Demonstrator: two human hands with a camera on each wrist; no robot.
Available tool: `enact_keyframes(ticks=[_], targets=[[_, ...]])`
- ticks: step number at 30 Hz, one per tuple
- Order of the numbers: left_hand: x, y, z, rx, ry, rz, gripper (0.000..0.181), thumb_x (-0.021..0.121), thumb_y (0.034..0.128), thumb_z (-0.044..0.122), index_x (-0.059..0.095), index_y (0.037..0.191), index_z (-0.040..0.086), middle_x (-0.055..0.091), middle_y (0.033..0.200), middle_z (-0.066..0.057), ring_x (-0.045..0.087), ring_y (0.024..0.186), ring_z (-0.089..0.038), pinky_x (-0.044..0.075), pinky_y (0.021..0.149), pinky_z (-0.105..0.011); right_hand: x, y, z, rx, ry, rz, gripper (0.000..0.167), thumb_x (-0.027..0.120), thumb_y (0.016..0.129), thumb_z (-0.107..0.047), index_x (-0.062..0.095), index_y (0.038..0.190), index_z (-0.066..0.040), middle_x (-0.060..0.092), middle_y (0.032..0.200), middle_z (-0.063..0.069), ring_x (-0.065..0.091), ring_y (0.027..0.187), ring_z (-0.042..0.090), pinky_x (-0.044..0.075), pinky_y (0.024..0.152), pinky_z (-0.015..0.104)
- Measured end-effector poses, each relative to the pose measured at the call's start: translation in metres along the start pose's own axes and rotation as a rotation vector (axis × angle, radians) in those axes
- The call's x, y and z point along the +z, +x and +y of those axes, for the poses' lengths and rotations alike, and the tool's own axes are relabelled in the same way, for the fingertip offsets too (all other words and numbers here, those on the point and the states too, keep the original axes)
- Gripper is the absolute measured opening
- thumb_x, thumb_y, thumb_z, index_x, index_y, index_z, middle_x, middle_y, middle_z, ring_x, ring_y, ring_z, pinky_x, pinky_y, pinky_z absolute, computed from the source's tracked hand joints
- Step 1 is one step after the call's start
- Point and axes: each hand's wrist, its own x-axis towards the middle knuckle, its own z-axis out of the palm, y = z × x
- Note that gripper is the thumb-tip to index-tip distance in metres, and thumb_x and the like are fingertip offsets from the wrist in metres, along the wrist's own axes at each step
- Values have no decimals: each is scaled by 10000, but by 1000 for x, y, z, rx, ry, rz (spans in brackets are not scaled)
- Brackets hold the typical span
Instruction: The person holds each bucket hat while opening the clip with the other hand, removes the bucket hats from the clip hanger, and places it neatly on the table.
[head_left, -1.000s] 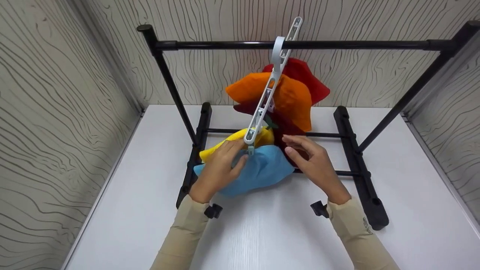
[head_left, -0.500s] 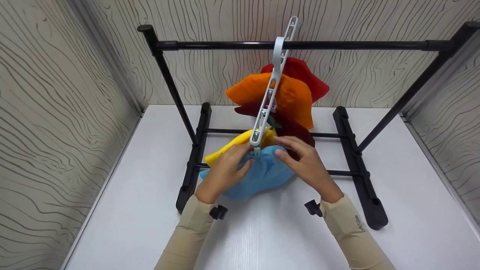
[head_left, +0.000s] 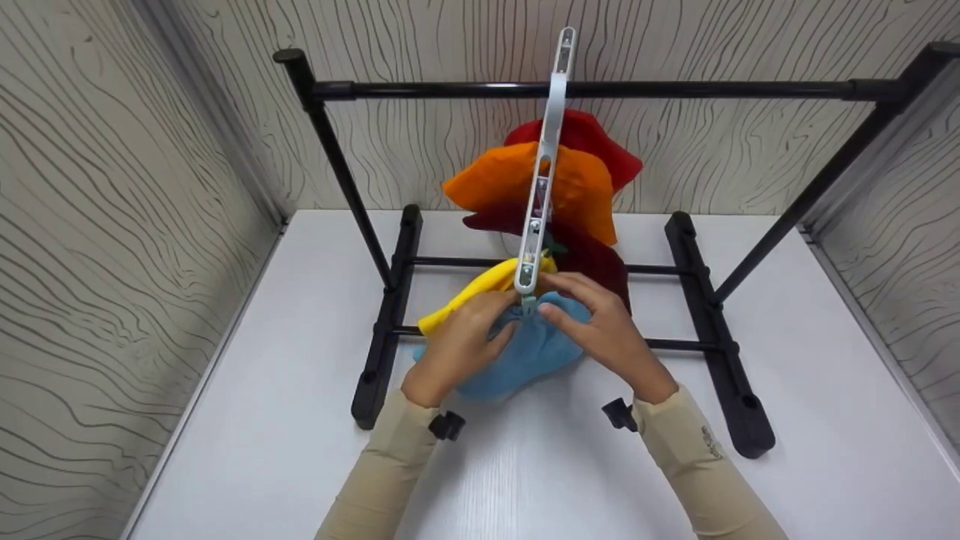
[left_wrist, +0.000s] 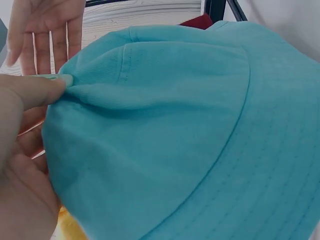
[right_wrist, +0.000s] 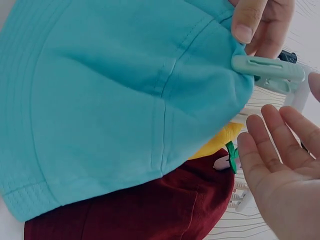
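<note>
A light blue bucket hat (head_left: 525, 371) hangs from a pale green clothespin (right_wrist: 267, 65) at the near end of a white hanger (head_left: 553, 124). My left hand (head_left: 466, 337) pinches the crown of this hat beside the clothespin, thumb on the near side and fingers behind. On the other side of the clothespin is my right hand (head_left: 592, 319), its fingers extended and slightly bent, with nothing held. In the right wrist view its fingertips (right_wrist: 270, 112) are apart from the clothespin. Behind the blue hat hang a yellow hat (head_left: 469, 296) and a dark red hat (head_left: 596, 262).
The hanger hooks over the top bar (head_left: 712, 90) of a black rack standing on a white table (head_left: 315, 300). An orange hat (head_left: 585, 187) and a red hat (head_left: 607, 146) hang farther back. Patterned walls (head_left: 420, 45) enclose the back and sides.
The hanger's near end has swung right, and my left hand and the blue hat have shifted right with it. My right hand has moved left, closer to the clothespin.
</note>
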Motion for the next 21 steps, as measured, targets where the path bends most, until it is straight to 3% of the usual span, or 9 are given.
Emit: enact_keyframes(ticks=[21], targets=[[7,5,10,54,11,-5,393,619,933,118,556,1312,39,654,1196,-62,609,1089,-173,485,994,-262,2,1,-1,50,12,-16,409,649,916,-187,588,1309,-89,627,1238,44,577,1134,191,434,1046,490]])
